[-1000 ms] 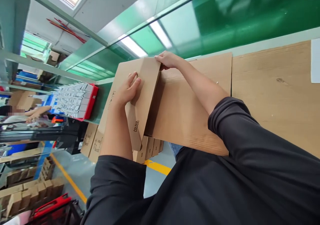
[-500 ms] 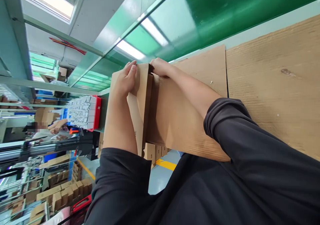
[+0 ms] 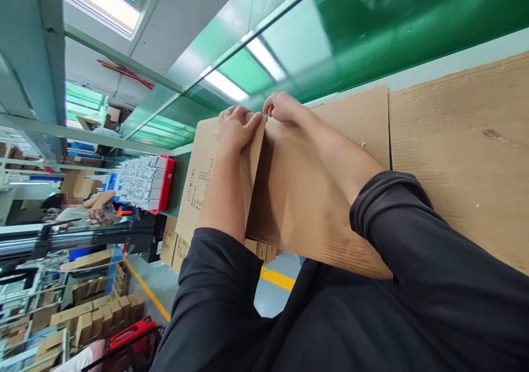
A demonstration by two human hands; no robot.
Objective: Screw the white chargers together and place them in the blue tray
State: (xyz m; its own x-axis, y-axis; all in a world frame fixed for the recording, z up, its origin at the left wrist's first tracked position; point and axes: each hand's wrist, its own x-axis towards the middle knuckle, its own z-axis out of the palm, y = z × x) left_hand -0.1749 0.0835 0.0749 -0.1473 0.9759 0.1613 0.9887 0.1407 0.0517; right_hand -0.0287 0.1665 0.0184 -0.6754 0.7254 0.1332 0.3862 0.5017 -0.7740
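Observation:
A brown cardboard box with black printing stands on the cardboard-covered bench, its printed side turned partly toward me. My left hand lies over the far end of the box, fingers bent over its edge and thumb reaching along to the right corner. Just right of that corner is my right hand, its fingers curled together and pointing down. What the right fingertips pinch, if anything, is hidden. A flat cardboard sheet lies under my right forearm, beside the box.
A green glossy panel runs behind the bench. Past the box stands a red tray packed with white pieces. A co-worker's arm shows at far left. Several cartons and a red case are lower left.
The box has turned or tilted so that its printed side now shows. My left hand has moved right along its end, its thumb now at the corner. The right hand has come slightly off the corner.

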